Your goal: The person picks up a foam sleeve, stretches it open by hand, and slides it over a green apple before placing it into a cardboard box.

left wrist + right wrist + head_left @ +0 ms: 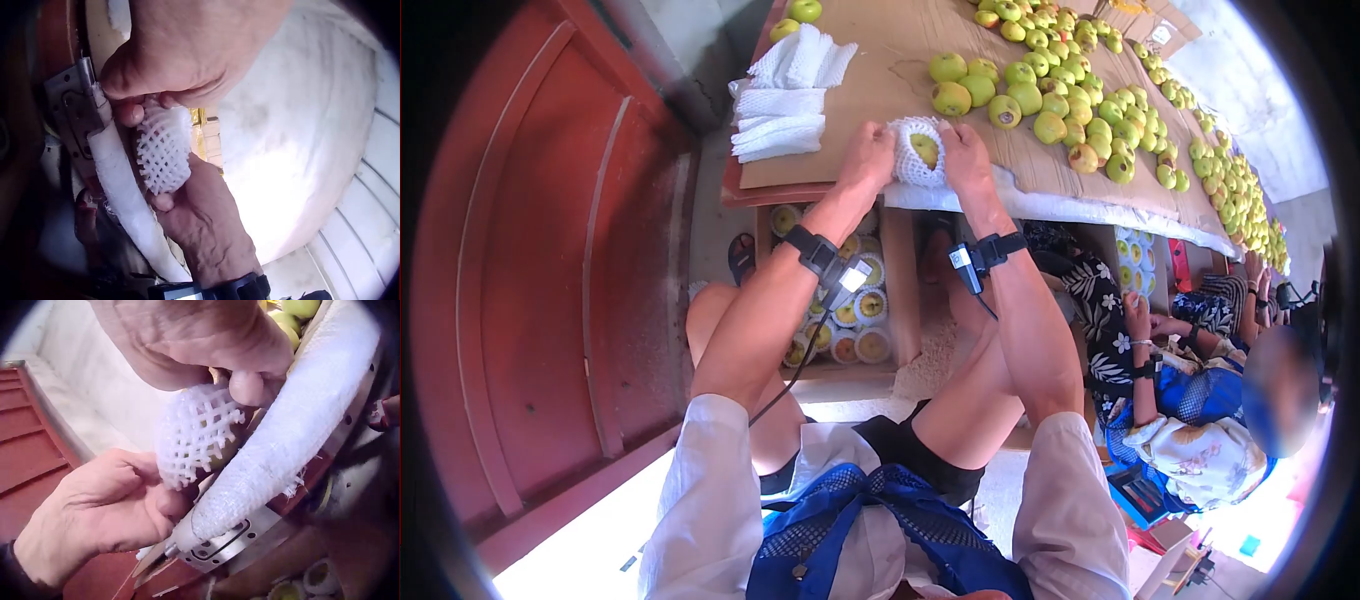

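A green apple [924, 150] in a white foam net sleeve [907, 168] is held between both hands at the table's front edge. My left hand [870, 155] grips the sleeve's left side, and my right hand [967, 158] grips the right side. In the left wrist view the foam net [165, 150] stretches between the two hands, its mesh spread wide. From the right wrist, the mesh [194, 434] covers most of the fruit, and the right thumb [247, 387] presses near its edge.
Flat foam sleeves [780, 120] lie stacked on the cardboard-covered table [870, 70]. Many loose apples [1060, 95] spread over its right side. Below the tabletop a box holds netted apples [870, 305]. A red door [530, 260] stands left; another person [1200, 430] sits at right.
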The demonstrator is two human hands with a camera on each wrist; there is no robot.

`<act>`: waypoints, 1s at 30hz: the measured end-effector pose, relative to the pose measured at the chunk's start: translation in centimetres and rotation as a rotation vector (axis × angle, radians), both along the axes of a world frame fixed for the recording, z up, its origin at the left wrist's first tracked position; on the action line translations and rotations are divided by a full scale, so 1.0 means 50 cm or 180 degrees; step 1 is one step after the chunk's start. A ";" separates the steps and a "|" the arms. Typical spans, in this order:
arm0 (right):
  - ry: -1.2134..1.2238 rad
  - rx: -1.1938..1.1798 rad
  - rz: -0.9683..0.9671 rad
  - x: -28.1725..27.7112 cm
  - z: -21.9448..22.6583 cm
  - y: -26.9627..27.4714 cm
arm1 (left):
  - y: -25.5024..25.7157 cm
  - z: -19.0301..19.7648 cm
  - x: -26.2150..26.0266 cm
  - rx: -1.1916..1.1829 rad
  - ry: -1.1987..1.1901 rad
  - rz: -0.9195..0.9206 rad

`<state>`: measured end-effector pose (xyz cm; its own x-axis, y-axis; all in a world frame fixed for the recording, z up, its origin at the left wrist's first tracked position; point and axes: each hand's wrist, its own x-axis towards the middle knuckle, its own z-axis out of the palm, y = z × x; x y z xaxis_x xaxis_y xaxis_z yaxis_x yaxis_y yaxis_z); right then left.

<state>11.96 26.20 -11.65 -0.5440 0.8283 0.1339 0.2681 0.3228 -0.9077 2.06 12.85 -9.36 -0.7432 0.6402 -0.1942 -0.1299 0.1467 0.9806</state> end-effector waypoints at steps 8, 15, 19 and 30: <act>0.0684 -0.0462 0.0064 0.015 0.050 -0.041 | -0.014 0.032 0.021 0.0773 -0.0684 0.0149; 0.1161 -0.0498 -0.0068 0.013 0.076 -0.074 | -0.020 0.024 0.016 0.1029 -0.0702 0.0133; 0.1277 -0.0370 -0.0257 0.014 0.094 -0.095 | -0.023 0.039 0.023 0.1039 -0.0566 0.0203; 0.1770 -0.0746 -0.0287 0.018 0.107 -0.106 | -0.031 0.060 0.041 0.1377 -0.0849 0.0356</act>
